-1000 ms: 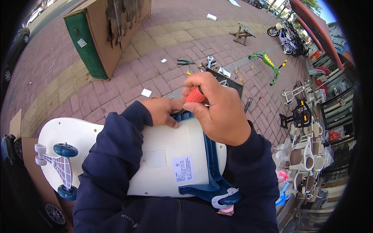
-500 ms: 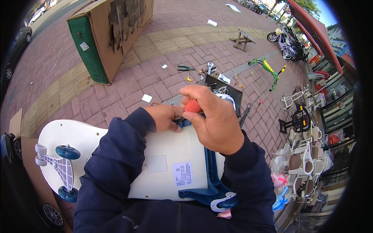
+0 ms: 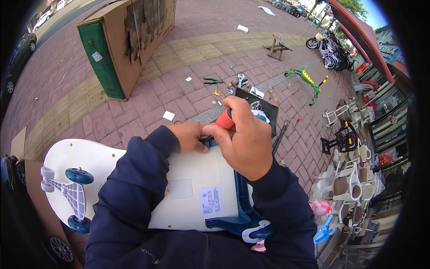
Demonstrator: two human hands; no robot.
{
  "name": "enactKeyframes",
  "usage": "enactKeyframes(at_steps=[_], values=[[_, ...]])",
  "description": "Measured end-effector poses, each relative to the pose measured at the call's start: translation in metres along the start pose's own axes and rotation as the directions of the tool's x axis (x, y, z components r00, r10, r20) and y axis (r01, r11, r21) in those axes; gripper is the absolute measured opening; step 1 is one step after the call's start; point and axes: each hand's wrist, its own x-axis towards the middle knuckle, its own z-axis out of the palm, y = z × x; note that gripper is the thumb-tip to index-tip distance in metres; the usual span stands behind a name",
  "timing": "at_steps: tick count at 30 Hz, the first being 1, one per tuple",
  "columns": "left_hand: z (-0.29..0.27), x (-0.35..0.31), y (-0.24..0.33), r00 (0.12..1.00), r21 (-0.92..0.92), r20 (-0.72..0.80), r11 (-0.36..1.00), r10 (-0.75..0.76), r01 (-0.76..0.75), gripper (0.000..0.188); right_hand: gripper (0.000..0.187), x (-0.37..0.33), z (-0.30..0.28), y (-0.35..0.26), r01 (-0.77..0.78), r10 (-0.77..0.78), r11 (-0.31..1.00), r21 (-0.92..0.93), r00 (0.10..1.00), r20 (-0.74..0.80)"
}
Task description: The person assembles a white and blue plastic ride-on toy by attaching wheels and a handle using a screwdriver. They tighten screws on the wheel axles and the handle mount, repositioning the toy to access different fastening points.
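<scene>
A white plastic ride-on toy car (image 3: 168, 210) lies upside down across my lap, its small front wheel bracket (image 3: 76, 197) pointing up at the left. A dark blue plastic piece (image 3: 244, 199) runs across its right end. My right hand (image 3: 251, 143) grips the red handle of a screwdriver (image 3: 225, 118) above the car's far edge. Beside its lower end, my left hand (image 3: 186, 136) is closed, fingertips pressed together at the blue piece. Whatever those fingertips hold is hidden. Where the screwdriver's tip meets the toy cannot be seen.
Past my hands, an open dark toolbox (image 3: 264, 107) sits on the brick paving, with pliers (image 3: 212, 81) and a wrench (image 3: 242, 80) nearby. A tall cardboard box (image 3: 130, 45) stands far left. White child seats (image 3: 349, 184) are piled at the right.
My right hand has turned about the screwdriver and shifted slightly left, and the red handle now leans more to the right. My left hand has stayed nearly in place.
</scene>
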Motion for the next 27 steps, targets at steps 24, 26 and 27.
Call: enactKeyframes(at_steps=[24, 26, 27], values=[[-0.001, -0.002, 0.004, 1.0, -0.001, 0.005, 1.0, 0.014, -0.014, 0.06, 0.057, 0.004, -0.009, 0.0, 0.132, -0.137, 0.987, 0.088, 0.989, 0.047], [-0.001, -0.003, 0.003, 1.0, 0.047, -0.008, 0.999, 0.016, -0.016, 0.06, 0.054, 0.0, -0.006, -0.002, -0.039, 0.035, 0.995, 0.092, 0.998, 0.048], [-0.002, -0.001, 0.004, 0.999, 0.039, 0.012, 0.999, -0.03, 0.029, 0.061, 0.053, -0.005, -0.002, -0.005, -0.081, 0.081, 0.996, 0.031, 0.997, -0.006]])
